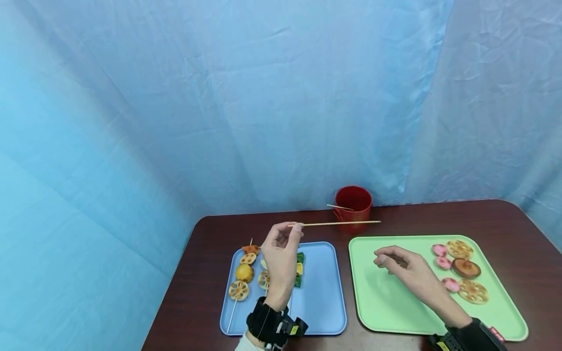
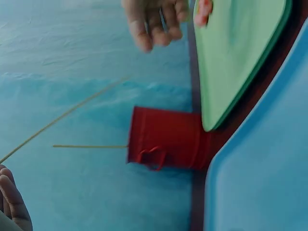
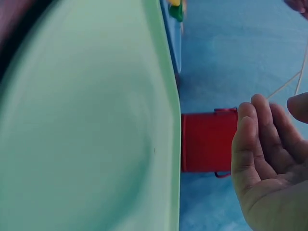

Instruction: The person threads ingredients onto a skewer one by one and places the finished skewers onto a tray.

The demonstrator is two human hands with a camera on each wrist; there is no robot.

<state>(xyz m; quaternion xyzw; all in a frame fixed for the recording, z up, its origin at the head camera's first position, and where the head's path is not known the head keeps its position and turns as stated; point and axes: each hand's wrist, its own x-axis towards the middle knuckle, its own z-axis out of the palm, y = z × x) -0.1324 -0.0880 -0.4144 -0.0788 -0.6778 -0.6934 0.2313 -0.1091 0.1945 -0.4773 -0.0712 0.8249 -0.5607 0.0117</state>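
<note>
Fingers of the left hand (image 1: 281,256) pinch a bamboo skewer (image 1: 335,224) near one end, in front of the red bucket (image 1: 364,214); the right hand (image 1: 408,270) is relaxed, holding nothing. Firm pinching should steady the free end.

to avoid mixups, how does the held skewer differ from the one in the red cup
The left hand pinches the held skewer; the cup skewer leans in the red cup. The held skewer is mostly exposed; the cup skewer's lower part is hidden. Both look thin.
</note>
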